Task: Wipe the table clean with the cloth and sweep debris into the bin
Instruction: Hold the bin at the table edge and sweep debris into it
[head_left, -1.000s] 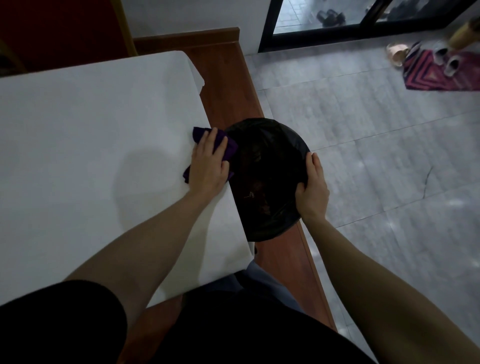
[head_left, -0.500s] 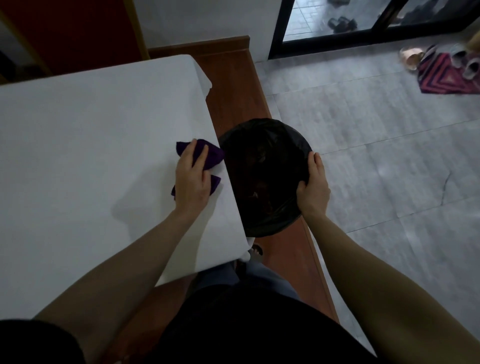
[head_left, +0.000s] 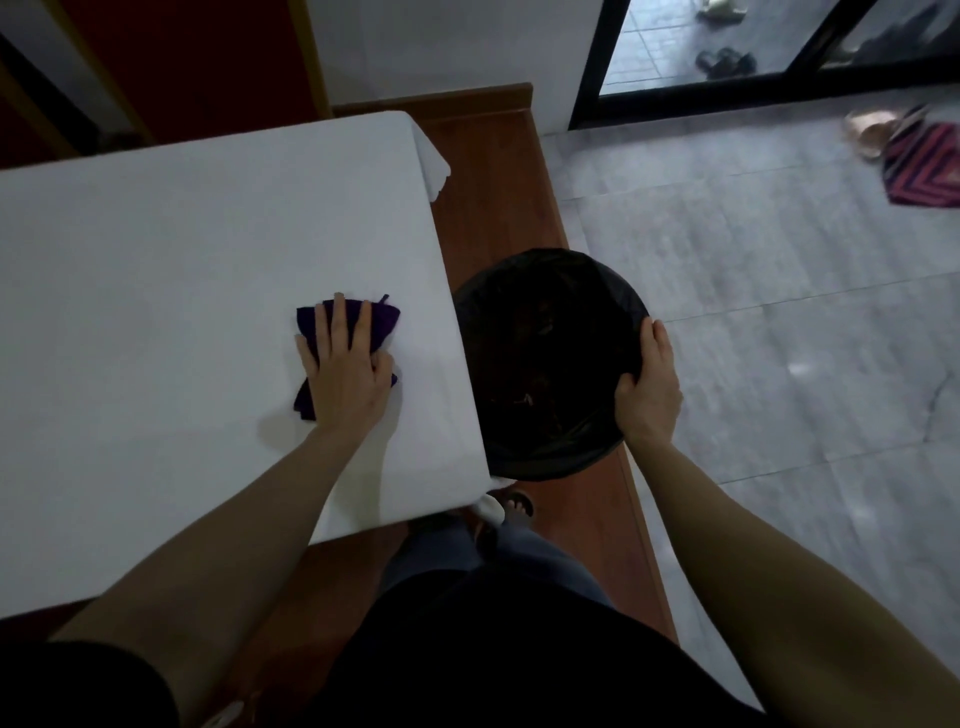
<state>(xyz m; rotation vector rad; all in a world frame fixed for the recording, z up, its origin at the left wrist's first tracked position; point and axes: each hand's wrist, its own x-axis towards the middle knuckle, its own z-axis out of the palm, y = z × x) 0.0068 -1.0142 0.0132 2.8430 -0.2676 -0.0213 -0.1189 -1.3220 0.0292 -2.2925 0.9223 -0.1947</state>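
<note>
The left hand lies flat, fingers spread, pressing the purple cloth onto the white tabletop, a little in from the right edge; the open palm presumably spreads pressure over the cloth for a sweeping stroke. The right hand grips the rim of the black-lined bin, whose mouth sits just beside and below the tabletop edge, so that anything pushed off would likely drop in. The near-left part of the rim is cut off by the tabletop corner. The bin's interior is too dark to read beyond a few faint scraps. No debris can be made out on the tabletop; any under the cloth or palm is hidden. Most of the cloth is covered by the hand.
</note>
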